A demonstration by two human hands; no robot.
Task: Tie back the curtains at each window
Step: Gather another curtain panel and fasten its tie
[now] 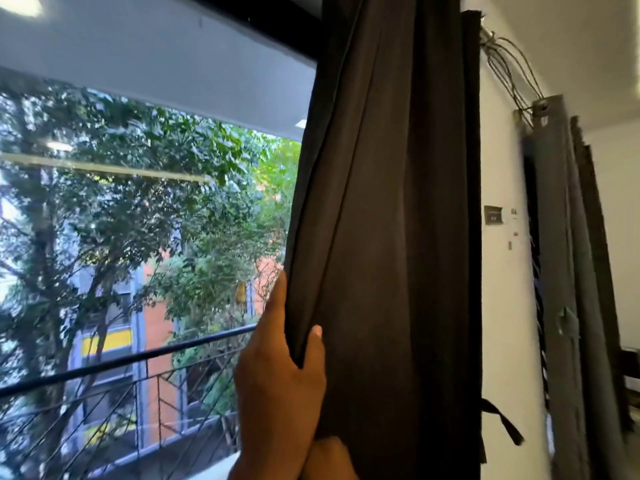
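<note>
A dark grey curtain [388,237] hangs gathered in folds at the right side of a large window [138,202]. My left hand [277,375] grips the curtain's left edge, with the thumb in front of the fabric and the fingers behind it. Just below, at the bottom edge of the view, my right hand [329,459] lies against the curtain; only a part of it shows, and its fingers are hidden. A dark tie-back strap [502,424] hangs loose from the curtain's right edge.
A white wall strip with a small control panel [495,214] separates this curtain from a second grey curtain [561,271] at the right. Loose cables [512,64] run along the top. Outside the glass are a balcony railing [138,358] and trees.
</note>
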